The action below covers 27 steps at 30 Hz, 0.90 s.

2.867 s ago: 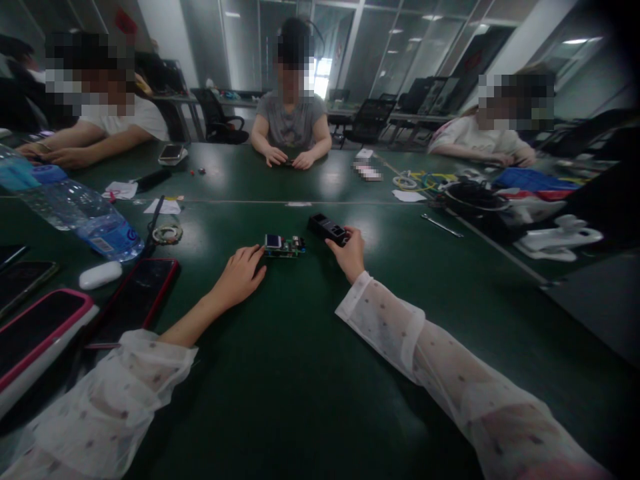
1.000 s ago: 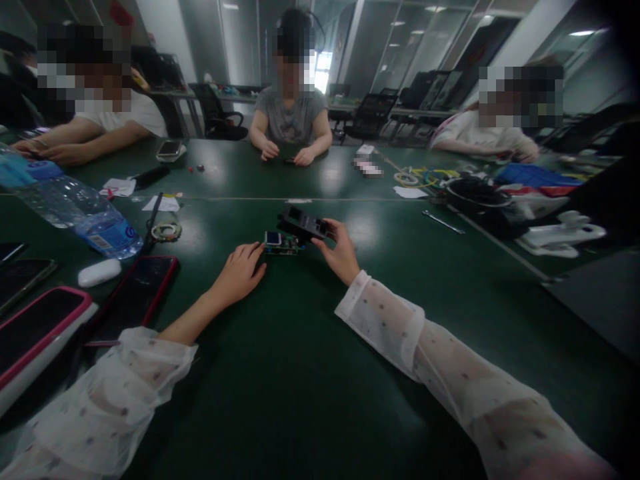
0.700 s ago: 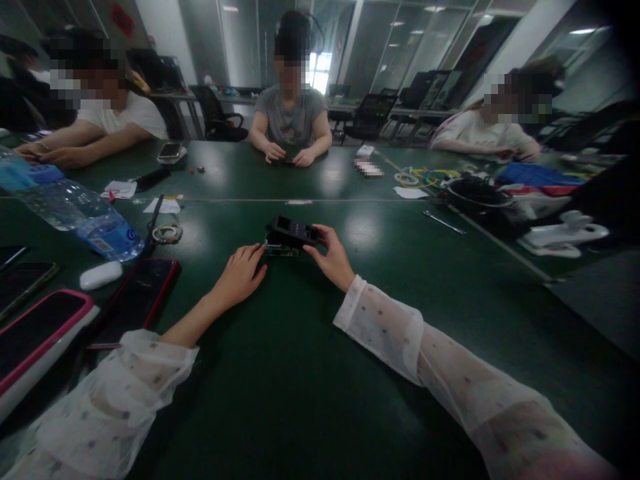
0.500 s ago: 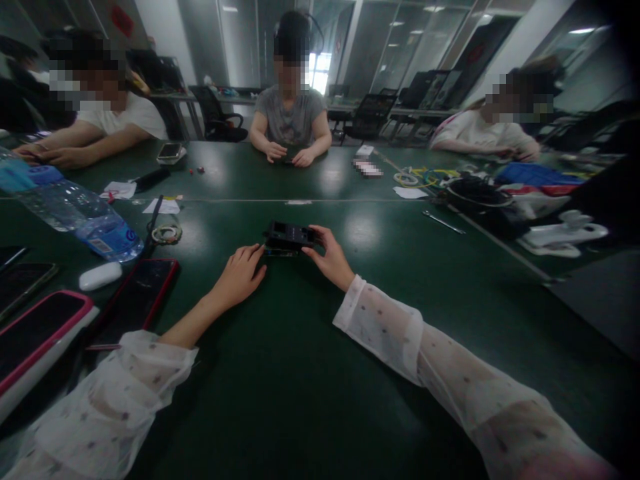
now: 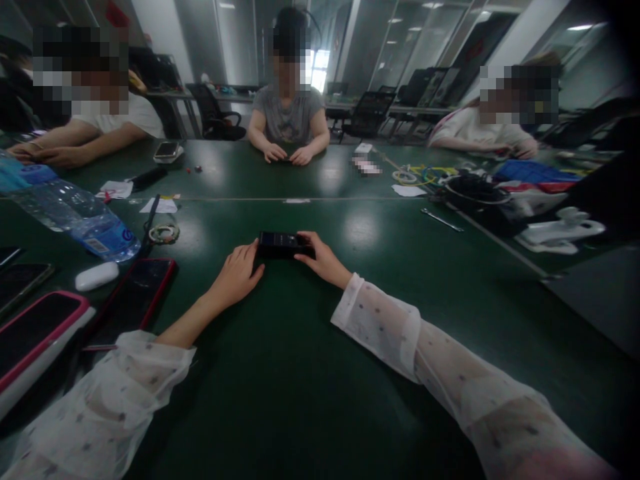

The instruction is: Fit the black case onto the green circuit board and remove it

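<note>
A small black box-shaped device [image 5: 280, 245] lies on the green table in front of me, its top dark with small light marks. My right hand [image 5: 325, 261] grips its right end, thumb at the near side and fingers over the far side. At the left end, the fingers of my left hand [image 5: 234, 273] are stretched out and touch the edge. The left thumb points away, apart from the device. Some left fingertips are hidden beside the device.
Left of my arm lie a red-edged phone [image 5: 135, 293], a white earbud case [image 5: 97, 276], a pink-rimmed device [image 5: 43, 333] and a tipped water bottle [image 5: 107, 233]. A bracelet [image 5: 164, 233] is farther back. On the right are a wrench [image 5: 442, 220] and a white plastic part [image 5: 563, 230]. Three people sit opposite.
The upper black piece, raised and tilted above a thin part before, has come down level, and the thin part no longer shows. My right hand has lowered slightly with it.
</note>
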{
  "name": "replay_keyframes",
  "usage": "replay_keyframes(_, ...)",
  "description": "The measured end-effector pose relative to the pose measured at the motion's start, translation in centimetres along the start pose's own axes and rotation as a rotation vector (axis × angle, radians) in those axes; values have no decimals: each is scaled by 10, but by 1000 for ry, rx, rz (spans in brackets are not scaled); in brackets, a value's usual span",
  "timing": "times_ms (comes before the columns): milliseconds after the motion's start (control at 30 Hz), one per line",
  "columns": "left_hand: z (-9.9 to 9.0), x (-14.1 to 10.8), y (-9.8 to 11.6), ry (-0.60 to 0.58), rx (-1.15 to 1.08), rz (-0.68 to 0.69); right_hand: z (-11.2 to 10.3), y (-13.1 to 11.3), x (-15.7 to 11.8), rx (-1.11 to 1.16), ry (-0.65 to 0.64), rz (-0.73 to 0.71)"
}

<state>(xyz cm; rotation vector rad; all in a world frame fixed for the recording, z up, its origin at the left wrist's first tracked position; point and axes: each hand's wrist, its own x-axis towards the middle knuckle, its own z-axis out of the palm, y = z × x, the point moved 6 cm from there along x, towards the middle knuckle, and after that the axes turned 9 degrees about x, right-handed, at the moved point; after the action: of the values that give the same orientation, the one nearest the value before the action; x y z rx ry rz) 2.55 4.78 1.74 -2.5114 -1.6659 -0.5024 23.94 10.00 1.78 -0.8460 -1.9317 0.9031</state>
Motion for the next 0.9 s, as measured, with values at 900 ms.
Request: replay_keyframes(900,3,0,-1,-32,26,-23,-3,12,3,157,52,75)
